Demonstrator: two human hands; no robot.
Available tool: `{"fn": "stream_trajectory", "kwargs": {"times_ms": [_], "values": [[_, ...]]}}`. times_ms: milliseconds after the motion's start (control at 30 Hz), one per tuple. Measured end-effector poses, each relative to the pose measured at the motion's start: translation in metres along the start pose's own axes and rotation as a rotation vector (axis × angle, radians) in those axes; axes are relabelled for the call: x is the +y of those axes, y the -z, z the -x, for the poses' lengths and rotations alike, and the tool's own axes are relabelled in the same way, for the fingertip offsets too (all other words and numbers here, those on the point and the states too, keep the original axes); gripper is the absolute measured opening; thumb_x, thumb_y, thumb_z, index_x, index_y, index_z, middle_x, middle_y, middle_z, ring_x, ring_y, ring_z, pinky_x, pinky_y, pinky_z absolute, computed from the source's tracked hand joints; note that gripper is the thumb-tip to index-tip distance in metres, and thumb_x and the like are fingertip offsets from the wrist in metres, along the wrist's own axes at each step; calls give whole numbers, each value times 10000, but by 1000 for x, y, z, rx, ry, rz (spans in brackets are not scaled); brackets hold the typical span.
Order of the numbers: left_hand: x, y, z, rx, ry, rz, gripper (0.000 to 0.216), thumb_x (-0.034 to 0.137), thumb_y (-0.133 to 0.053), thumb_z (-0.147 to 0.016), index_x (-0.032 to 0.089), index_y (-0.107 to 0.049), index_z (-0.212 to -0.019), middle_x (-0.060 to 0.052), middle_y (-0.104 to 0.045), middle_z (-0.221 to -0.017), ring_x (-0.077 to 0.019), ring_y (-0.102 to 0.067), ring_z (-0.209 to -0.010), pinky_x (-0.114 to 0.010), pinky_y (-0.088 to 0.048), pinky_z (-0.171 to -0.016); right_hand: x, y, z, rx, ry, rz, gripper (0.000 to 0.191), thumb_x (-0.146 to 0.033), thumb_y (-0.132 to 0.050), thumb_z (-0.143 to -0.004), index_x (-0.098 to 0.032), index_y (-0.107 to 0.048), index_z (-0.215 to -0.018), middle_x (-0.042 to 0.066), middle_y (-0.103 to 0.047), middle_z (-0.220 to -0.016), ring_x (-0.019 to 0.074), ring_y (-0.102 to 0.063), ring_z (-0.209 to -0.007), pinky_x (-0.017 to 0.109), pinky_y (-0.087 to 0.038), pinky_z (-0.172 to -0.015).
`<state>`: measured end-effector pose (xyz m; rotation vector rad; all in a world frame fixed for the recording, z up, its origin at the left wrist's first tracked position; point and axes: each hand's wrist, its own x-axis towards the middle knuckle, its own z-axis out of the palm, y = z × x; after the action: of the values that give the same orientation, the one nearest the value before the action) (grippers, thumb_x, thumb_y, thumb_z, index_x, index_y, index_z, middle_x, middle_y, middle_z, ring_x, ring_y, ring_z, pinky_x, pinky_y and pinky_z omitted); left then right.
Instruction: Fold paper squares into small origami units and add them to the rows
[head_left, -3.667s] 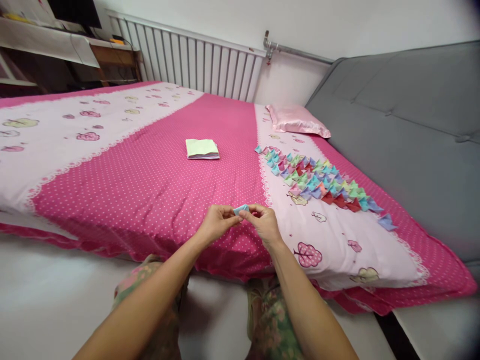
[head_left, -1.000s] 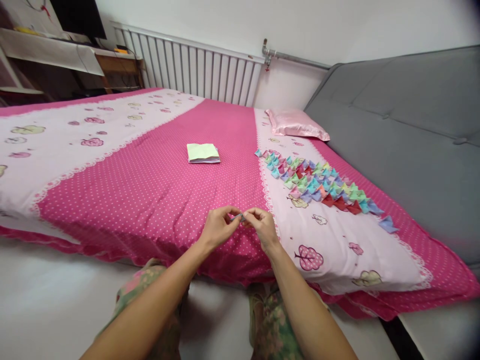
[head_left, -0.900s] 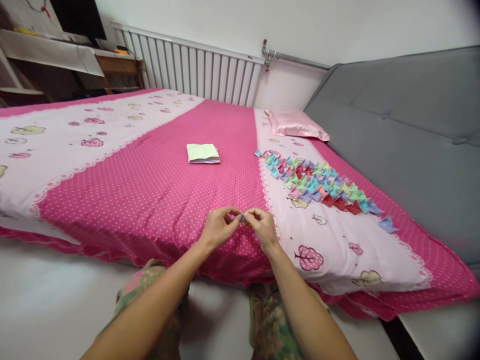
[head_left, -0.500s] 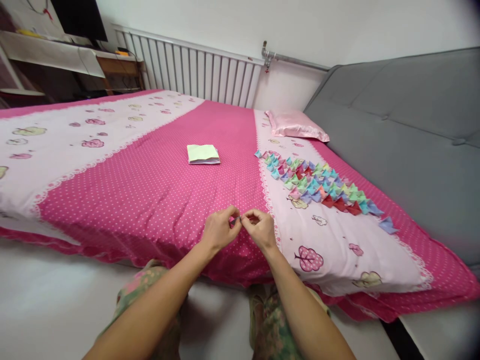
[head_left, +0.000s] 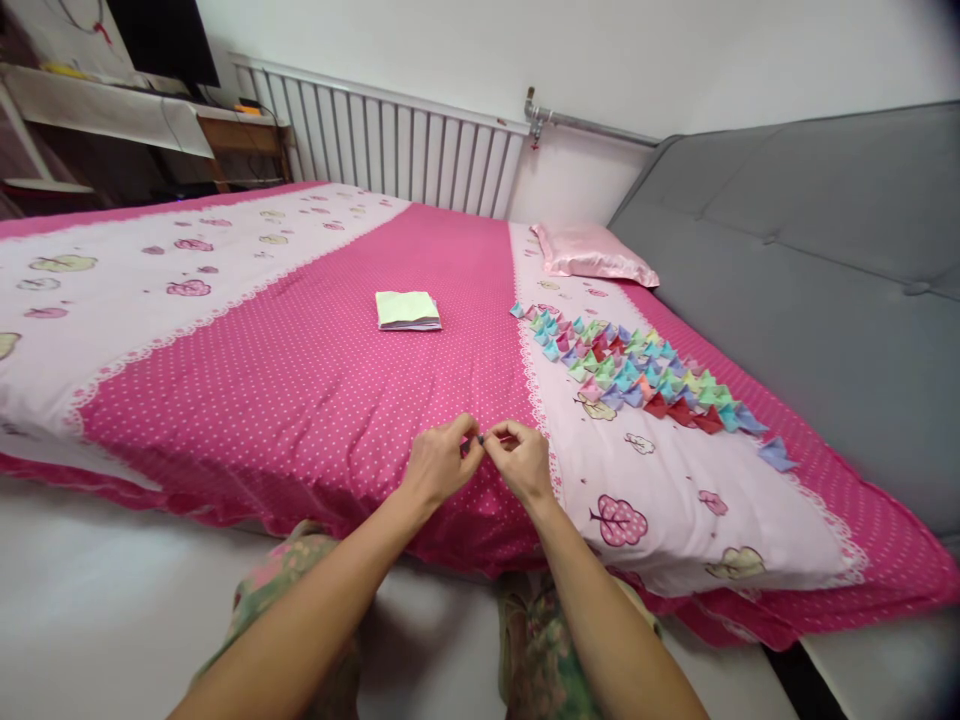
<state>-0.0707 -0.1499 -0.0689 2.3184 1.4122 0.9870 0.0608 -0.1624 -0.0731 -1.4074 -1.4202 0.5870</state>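
Above the front edge of the bed, my left hand point(head_left: 442, 459) and my right hand point(head_left: 520, 461) meet fingertip to fingertip. Both are closed in a pinch on a small dark piece of folded paper point(head_left: 471, 444), mostly hidden by the fingers. Beyond them on the pink dotted cover lies a stack of square paper sheets point(head_left: 407, 309), pale yellow on top. To the right, several folded paper boats point(head_left: 628, 372) in blue, green, pink, red and purple stand in close rows. One blue-purple paper boat point(head_left: 777, 454) sits at the near end of the group.
The bed point(head_left: 300, 370) fills most of the view. A pink pillow point(head_left: 595, 254) lies at its far right, beside a grey padded headboard point(head_left: 817, 210). A radiator point(head_left: 375, 140) runs along the wall, and a desk point(head_left: 127, 110) with a monitor point(head_left: 165, 45) stands at far left.
The view has shifted very slightly. Both hands keep their pinch on the folded paper at nearly the same spot; the boats and the stack have not moved.
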Motion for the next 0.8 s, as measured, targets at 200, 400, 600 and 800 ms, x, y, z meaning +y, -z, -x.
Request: {"fn": "stream_trajectory", "kwargs": {"times_ms": [200,400,600,800], "values": [[1,1,0,50,35,22,101,230,-453,-775,210,-544,-813,14,-589,-585,-136,-556,-543,-234,-381,-567,1,0,1,21,-27,-17,130,-280,-541,-692,-190,-619,-641,14,-657,-621,170,-621,-570,259,-467,-562],[-2,2,-1,66,66,134,89,213,-451,-768,203,-530,-808,20,-586,-599,-118,-552,-536,-224,-390,-566,3,1,-1,24,-52,-108,129,-273,-520,-712,-175,-599,-682,26,-650,-660,178,-635,-624,269,-497,-599],[-5,0,-3,114,123,262,77,211,-442,-766,194,-510,-798,22,-591,-622,-107,-554,-521,-206,-372,-518,7,-1,-2,-23,-76,-261,163,-255,-488,-732,-169,-607,-804,46,-667,-754,181,-648,-691,280,-525,-623],[-6,1,-5,156,180,412,53,188,-442,-748,182,-495,-752,24,-564,-621,-93,-526,-500,-195,-360,-482,7,0,-2,-16,-36,-229,163,-220,-468,-721,-176,-612,-786,27,-653,-731,165,-638,-672,283,-524,-655]]}}
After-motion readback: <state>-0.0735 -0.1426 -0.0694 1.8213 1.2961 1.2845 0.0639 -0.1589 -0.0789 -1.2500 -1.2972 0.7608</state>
